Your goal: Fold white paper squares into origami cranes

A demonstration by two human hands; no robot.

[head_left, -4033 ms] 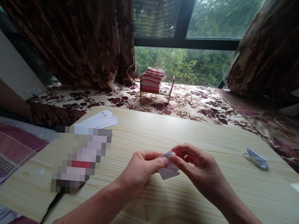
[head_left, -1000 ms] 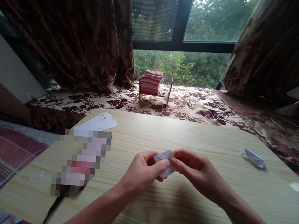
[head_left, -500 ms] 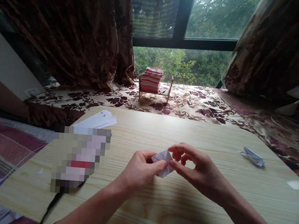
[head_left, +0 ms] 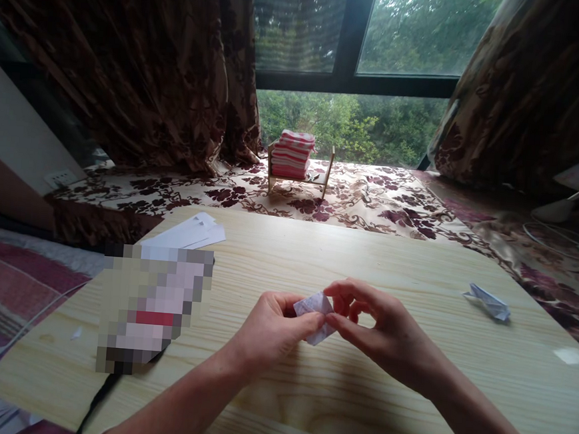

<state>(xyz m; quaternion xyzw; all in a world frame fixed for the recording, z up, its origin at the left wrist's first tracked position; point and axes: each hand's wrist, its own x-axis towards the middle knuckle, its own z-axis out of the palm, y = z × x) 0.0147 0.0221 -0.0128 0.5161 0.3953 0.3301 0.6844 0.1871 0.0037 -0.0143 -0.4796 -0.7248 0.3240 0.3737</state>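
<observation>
A small folded piece of pale paper (head_left: 315,306) is pinched between both my hands just above the light wooden table (head_left: 406,387). My left hand (head_left: 270,332) grips its left side with thumb and fingers closed. My right hand (head_left: 385,331) pinches its right edge with thumb and forefinger, the other fingers curled. Part of the paper is hidden behind my fingers.
A finished folded paper figure (head_left: 488,303) lies at the table's right. White sheets (head_left: 188,232) and a blurred-out object (head_left: 155,307) lie at the left. A small wooden rack with striped cloths (head_left: 294,157) stands on the flowered window seat behind. A paper scrap (head_left: 566,356) lies far right.
The folded paper looks more compact than four seconds ago. Over the last second my right fingers lifted and re-pinched its edge; both hands stayed in place.
</observation>
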